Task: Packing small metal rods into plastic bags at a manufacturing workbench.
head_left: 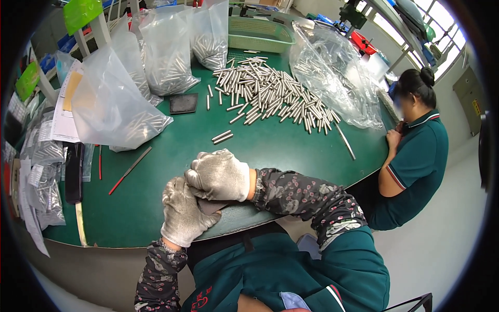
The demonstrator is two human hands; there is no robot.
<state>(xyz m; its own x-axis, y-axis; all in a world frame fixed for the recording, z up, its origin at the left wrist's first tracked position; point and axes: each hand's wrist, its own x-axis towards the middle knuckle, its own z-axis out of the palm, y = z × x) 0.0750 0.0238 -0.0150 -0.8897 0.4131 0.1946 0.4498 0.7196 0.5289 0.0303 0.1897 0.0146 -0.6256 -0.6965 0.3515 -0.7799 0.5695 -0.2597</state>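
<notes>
Both my hands wear grey-white work gloves and meet near the table's front edge. My left hand is closed round a dark flat piece, its thumb along the near side. Over that piece and against the left fingers lies my right hand, its fingers curled in. Whatever the right fingers pinch is hidden by the glove. Just beyond the hands, two short metal pins lie side by side. Farther back spreads a large heap of the same shiny pins.
Clear bags of pins stand at the back left near a dark square pad. A red-handled file lies left; a thin metal rod lies right. A green basket stands behind. A co-worker sits at right.
</notes>
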